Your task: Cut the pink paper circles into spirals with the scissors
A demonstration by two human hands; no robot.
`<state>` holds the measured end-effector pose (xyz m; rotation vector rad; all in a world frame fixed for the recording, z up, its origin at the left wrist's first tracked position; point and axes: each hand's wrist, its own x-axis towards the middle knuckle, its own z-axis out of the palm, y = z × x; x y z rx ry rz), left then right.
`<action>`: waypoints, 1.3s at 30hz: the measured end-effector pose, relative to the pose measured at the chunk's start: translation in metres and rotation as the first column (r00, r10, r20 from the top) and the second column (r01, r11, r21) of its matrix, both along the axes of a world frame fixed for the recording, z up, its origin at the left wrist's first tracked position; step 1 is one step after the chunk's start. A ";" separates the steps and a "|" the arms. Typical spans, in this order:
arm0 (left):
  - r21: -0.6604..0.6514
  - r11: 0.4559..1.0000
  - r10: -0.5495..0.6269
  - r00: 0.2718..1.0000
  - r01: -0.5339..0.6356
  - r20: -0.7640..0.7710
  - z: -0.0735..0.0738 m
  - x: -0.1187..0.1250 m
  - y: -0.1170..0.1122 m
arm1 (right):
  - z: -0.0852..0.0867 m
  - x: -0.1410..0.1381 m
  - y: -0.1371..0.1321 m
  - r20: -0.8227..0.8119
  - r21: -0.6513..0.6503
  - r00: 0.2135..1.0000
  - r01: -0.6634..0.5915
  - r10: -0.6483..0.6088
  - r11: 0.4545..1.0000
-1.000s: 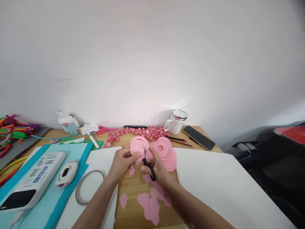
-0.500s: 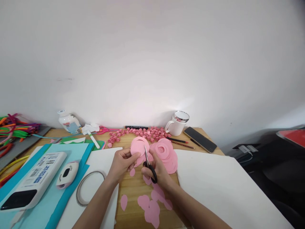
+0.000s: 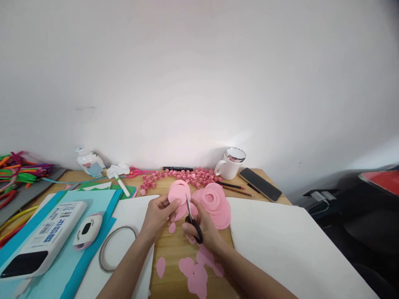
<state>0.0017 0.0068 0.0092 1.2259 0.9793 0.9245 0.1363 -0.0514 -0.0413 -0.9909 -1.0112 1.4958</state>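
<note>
Appears to be a papercraft corner, possibly in a home, to judge from black-handled scissors (image 3: 197,230), cut pink paper (image 3: 177,195), fuzzy craft stems (image 3: 26,171), blue sheets (image 3: 102,202), a tape roll (image 3: 101,254), a white mug (image 3: 231,167) and a phone (image 3: 261,184) at a wooden table (image 3: 172,251) set against a plain pale wall (image 3: 193,83).

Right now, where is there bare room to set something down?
Widest: the right white sheet, bounded left by the disc stack, with the phone beyond its far edge. Smaller: inside the tape ring. Crowded: along the wall, with pink rolls and mug; near middle, with petals.
</note>
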 end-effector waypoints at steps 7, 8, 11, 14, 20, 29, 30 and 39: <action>0.048 0.998 -0.024 0.996 0.029 -0.084 -0.003 -0.001 -0.001 | 0.010 0.001 0.001 0.035 0.016 0.999 0.020 -0.021 1.000; 0.046 0.998 -0.036 0.995 0.040 -0.091 -0.003 -0.002 0.000 | 0.011 0.002 0.001 0.034 0.009 0.999 0.023 -0.023 1.000; 0.042 0.997 -0.062 0.994 0.066 -0.087 -0.004 -0.004 0.001 | 0.014 0.002 0.000 0.043 0.007 0.999 0.027 -0.028 1.000; 0.045 0.996 -0.073 0.995 0.076 -0.071 -0.005 -0.005 0.002 | 0.015 0.001 0.000 0.067 0.019 0.997 0.028 -0.030 0.999; 0.037 0.995 -0.086 0.995 0.088 -0.045 -0.006 -0.006 0.003 | 0.012 0.001 0.000 0.082 0.021 0.996 0.044 -0.046 0.999; 0.057 0.996 -0.071 0.997 0.073 -0.039 -0.005 -0.010 0.005 | 0.001 0.000 0.003 0.078 0.030 0.997 0.006 -0.008 1.000; 0.060 0.996 -0.063 0.997 0.065 -0.041 -0.004 -0.010 0.005 | 0.000 0.000 0.003 0.073 0.032 0.997 0.002 -0.004 0.999; 0.045 0.998 -0.036 0.998 0.034 0.044 -0.005 -0.006 0.005 | 0.004 0.000 0.001 0.086 0.037 0.996 -0.008 0.005 0.999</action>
